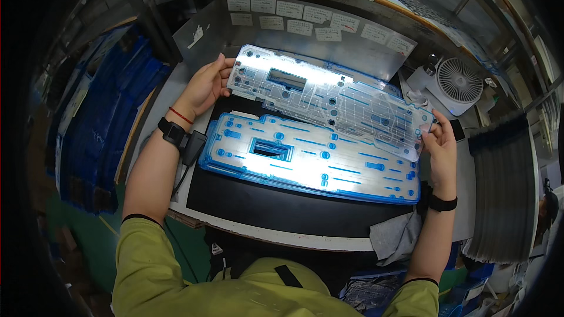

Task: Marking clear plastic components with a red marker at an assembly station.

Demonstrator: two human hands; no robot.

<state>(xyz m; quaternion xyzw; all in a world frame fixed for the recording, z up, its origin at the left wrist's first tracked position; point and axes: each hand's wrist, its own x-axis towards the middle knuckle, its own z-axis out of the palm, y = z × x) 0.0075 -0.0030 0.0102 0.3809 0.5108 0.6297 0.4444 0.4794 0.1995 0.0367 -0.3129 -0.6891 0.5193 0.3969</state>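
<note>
Both forearms are reaching up from the near edge, sleeves pushed to the elbows. The left hand (205, 87) is gripping the far-left end of a clear membrane sheet (329, 98), fingers curled over its short edge, thumb side underneath; a black wristband and red cord are sitting on that wrist. The right hand (442, 144) is pinching the sheet's right end between thumb and fingertips, a black band on the wrist.

The sheet is long, transparent, printed with blue dots and traces, with a rectangular window near its left end. It is being held just above the counter (282, 205), tilted down toward the right, overlapping the far edge of a stack of like sheets (305, 158) lying flat on the dark mat.

Bare dark mat is showing near the stack. A small white fan (458, 82) is standing far right, just beyond the sheet's right end. Blue stacked sheets (100, 117) are crowding the left side; a grey ribbed stack (505, 188) is bounding the right.
</note>
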